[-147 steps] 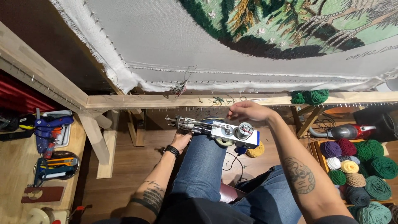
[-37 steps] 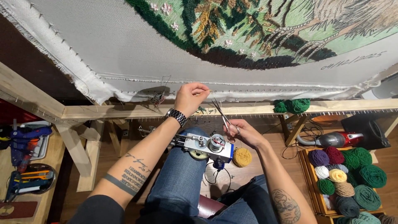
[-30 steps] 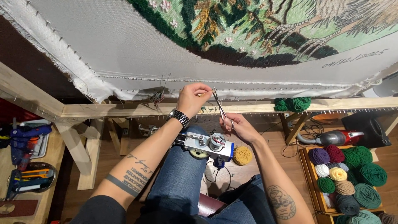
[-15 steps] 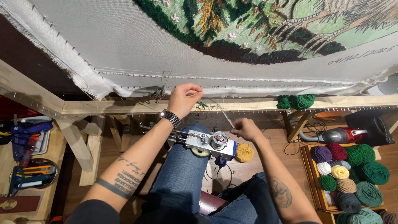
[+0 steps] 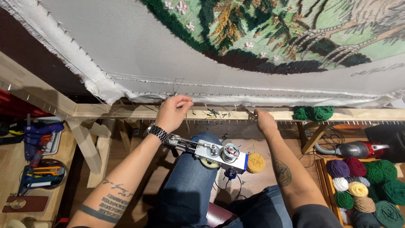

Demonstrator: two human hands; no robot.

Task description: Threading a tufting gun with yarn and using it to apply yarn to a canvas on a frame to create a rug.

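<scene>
- Centrally, at mid-frame, the left hand (image 5: pixel 171 113) sits against the wooden bar (image 5: pixel 126 111), its fingers pinched narrow on a thin yarn strand (image 5: pixel 187 119) that hangs down just below the fingertips.
- To the right along the same bar, the right hand (image 5: pixel 265 119) is closed on small scissors (image 5: pixel 248 111), whose tips point left toward the other hand.
- The strand's long axis runs roughly vertical; the scissors lie nearly along the bar, so the yarn lies left of the blades, well apart from them.
- The left hand is the nearer to the strand.
- Below, a tufting gun (image 5: pixel 211 153) rests on the knee (image 5: pixel 190 177), touched by neither hand, with a yellow yarn ball (image 5: pixel 256 162) just beside it.
- Above hangs the backing cloth (image 5: pixel 126 50).
</scene>
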